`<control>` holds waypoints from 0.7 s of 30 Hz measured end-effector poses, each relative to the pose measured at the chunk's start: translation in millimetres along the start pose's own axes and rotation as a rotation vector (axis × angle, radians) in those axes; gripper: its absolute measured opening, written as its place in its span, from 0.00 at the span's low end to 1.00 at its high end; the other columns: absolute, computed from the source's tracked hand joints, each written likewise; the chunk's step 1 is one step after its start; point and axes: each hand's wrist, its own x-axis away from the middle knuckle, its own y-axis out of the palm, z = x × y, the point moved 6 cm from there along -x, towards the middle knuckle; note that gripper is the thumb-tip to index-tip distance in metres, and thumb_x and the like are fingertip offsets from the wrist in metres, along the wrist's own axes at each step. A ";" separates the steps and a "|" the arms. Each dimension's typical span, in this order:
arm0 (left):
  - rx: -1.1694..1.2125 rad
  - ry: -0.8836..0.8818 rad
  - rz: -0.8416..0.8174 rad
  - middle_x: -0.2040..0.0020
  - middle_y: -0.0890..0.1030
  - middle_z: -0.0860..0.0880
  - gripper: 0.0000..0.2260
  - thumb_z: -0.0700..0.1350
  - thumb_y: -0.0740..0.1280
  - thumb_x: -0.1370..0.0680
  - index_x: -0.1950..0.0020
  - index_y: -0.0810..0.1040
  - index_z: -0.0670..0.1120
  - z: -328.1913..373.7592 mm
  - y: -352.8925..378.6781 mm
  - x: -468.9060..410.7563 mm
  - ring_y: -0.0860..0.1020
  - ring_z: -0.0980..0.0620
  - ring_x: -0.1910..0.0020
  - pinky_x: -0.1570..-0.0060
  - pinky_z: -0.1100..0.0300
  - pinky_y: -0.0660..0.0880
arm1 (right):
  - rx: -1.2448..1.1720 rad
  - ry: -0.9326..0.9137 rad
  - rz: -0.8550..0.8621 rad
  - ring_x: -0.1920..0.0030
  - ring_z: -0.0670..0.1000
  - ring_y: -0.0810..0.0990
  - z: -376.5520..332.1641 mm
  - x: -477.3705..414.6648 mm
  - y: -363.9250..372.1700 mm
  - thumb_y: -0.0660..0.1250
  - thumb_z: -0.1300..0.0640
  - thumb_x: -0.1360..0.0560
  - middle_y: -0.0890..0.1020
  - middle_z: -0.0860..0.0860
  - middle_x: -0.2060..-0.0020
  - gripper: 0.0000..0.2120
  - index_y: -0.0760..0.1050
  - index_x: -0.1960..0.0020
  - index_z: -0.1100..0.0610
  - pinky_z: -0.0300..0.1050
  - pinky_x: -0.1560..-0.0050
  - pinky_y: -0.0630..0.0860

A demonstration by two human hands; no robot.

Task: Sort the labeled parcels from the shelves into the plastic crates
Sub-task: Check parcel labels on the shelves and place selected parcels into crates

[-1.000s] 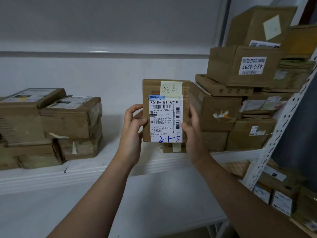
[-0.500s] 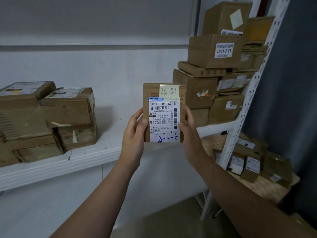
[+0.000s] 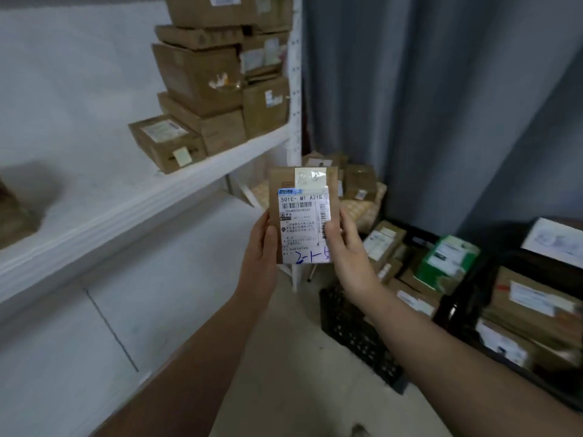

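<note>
Both the left hand and right hand grasp a brown parcel upright; its label reads "501E- M1 A21B", handwritten "2-1-5" along the bottom edge

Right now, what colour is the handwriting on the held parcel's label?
Blue handwriting on the parcel; head view.

There are a left hand and a right hand, one held parcel, two black crates and one green box.
</note>
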 end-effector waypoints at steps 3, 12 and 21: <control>0.003 -0.036 -0.130 0.34 0.74 0.50 0.17 0.46 0.52 0.16 0.28 0.66 0.47 -7.4 59.6 18.9 0.75 0.62 0.40 0.45 0.69 0.73 | 0.050 0.051 0.128 0.33 0.40 0.70 14.6 32.2 -57.9 0.58 0.46 0.19 0.72 0.36 0.37 0.14 0.61 0.37 0.31 0.38 0.34 0.69; -0.032 -0.159 -0.430 0.35 0.73 0.60 0.19 0.54 0.53 0.17 0.26 0.63 0.55 -19.8 278.1 102.0 0.72 0.68 0.41 0.41 0.70 0.68 | 0.073 0.146 0.454 0.41 0.37 0.75 25.5 135.6 -274.6 0.60 0.49 0.20 0.75 0.38 0.41 0.18 0.61 0.32 0.44 0.33 0.42 0.74; -0.034 -0.337 -0.636 0.33 0.74 0.51 0.19 0.52 0.54 0.17 0.25 0.62 0.54 -53.8 479.7 215.4 0.74 0.56 0.39 0.41 0.65 0.70 | 0.093 0.389 0.637 0.46 0.38 0.79 62.0 250.1 -480.0 0.65 0.50 0.23 0.78 0.43 0.44 0.21 0.63 0.34 0.55 0.35 0.48 0.78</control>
